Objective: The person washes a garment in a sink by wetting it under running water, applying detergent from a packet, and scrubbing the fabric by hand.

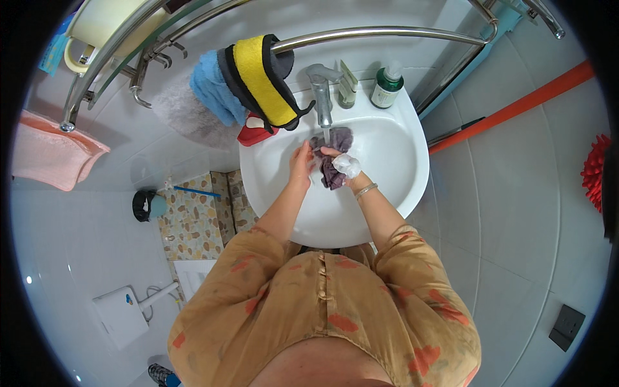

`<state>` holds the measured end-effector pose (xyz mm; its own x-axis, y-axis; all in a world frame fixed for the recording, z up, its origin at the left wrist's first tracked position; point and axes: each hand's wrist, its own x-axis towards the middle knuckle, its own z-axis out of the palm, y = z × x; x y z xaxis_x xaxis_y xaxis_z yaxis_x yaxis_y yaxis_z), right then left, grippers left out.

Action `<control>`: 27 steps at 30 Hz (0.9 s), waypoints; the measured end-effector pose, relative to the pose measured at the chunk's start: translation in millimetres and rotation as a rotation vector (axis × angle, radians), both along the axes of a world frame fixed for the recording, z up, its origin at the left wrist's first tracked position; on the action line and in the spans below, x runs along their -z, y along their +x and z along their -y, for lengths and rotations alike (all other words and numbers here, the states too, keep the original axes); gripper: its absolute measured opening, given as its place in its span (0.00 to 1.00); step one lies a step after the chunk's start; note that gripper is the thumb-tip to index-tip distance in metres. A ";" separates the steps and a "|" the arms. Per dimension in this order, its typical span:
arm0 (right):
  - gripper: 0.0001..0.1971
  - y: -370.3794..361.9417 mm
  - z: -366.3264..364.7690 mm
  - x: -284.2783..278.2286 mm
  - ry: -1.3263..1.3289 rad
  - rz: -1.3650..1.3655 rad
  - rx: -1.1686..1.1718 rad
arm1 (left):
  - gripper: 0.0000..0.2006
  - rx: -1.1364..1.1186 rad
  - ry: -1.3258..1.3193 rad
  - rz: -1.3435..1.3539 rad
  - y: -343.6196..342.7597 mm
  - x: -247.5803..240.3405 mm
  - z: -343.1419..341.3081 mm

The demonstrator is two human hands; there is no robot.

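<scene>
A wet purple-grey cloth [333, 175] lies bunched in the white washbasin [387, 168], under a thin stream from the silver tap [320, 90]. My right hand [331, 153] is closed on the cloth, which shows above and below it; some of its fingers are hidden. A white patch [348, 166], foam or a wrapping, covers the back of that hand, and a bracelet [366, 191] circles the wrist. Just left of the cloth, my left hand [300, 165] is open, with its fingers stretched toward the tap and their tips close to the cloth's edge.
A green pump bottle [387, 87] and a tube [347, 90] stand on the basin's back rim. Blue [219, 87] and yellow-black [265, 80] cloths hang from a metal rail [380, 31] overhead. Right of the basin slants an orange pole [516, 106]. A small bin [149, 205] is at left.
</scene>
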<state>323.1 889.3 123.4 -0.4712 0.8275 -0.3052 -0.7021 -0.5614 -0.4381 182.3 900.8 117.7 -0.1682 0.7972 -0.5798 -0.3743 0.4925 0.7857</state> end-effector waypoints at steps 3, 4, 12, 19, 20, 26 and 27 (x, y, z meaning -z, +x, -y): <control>0.18 0.7 -6.5 -19.6 -0.174 0.208 -0.300 | 0.22 0.155 -0.075 0.742 -5.8 15.2 -4.5; 0.18 2.6 -4.4 -22.6 -0.174 0.210 -0.305 | 0.19 0.154 -0.038 0.815 -7.6 19.1 -12.0; 0.34 23.3 37.1 1.8 -0.696 -0.275 0.685 | 0.12 0.101 0.295 0.087 43.4 -42.8 9.1; 0.13 -32.2 6.5 24.0 -0.371 0.067 0.504 | 0.15 0.403 0.537 -0.919 43.2 -23.9 -10.6; 0.13 -39.2 5.0 8.0 -0.366 0.068 0.485 | 0.19 0.257 0.202 -0.902 34.0 -21.6 -25.1; 0.13 1.5 -21.8 9.1 -0.120 0.384 0.481 | 0.17 0.317 0.234 -0.374 56.4 -32.5 10.7; 0.12 12.1 -26.3 16.3 -0.108 0.365 0.557 | 0.17 0.325 0.238 -0.368 57.4 -38.7 20.4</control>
